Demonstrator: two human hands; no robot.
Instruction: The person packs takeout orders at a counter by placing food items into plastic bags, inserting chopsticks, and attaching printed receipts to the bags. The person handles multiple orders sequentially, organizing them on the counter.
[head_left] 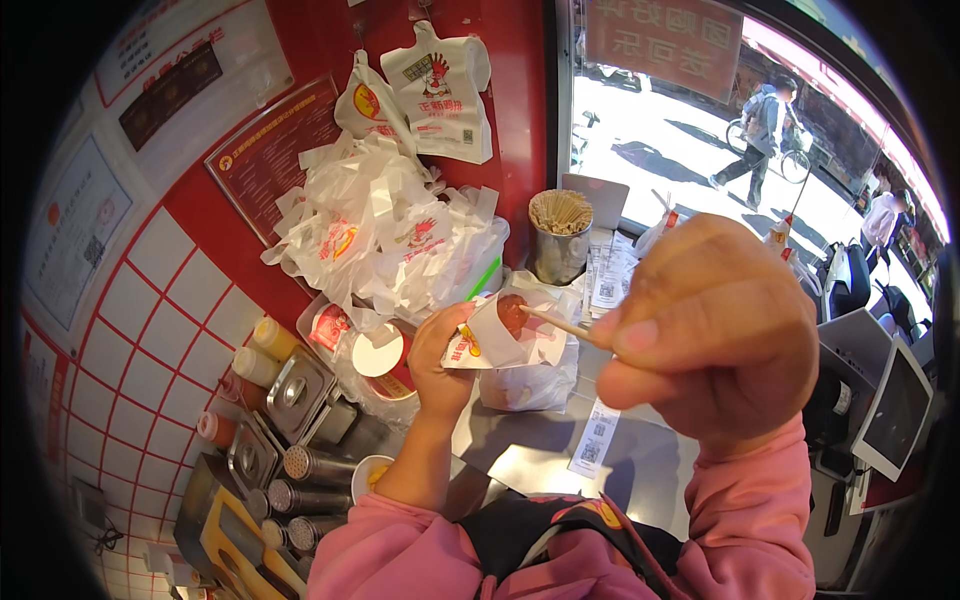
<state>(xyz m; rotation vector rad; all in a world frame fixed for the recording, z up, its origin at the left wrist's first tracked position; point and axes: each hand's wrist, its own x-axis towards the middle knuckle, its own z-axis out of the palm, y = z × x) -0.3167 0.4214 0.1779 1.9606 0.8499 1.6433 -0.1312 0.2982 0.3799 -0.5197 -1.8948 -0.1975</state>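
My left hand (pixel 438 360) grips a white paper sleeve (pixel 497 340) with a reddish-brown piece of food (pixel 512 314) showing in its open top. My right hand (pixel 715 330), raised close to the camera, pinches a thin wooden skewer (pixel 556 322) whose tip touches the food in the sleeve. Both forearms wear pink sleeves. Below the sleeve a white plastic bag (pixel 530 385) sits on the steel counter (pixel 530 465).
A metal cup of wooden skewers (pixel 560 235) stands behind the sleeve. White printed bags (pixel 385 225) hang on the red wall at left. Sauce bottles (pixel 258 360) and metal shakers (pixel 310 465) line the lower left. Paper receipts (pixel 595 440) lie on the counter. A screen (pixel 895 410) stands at right; people pass outside the window.
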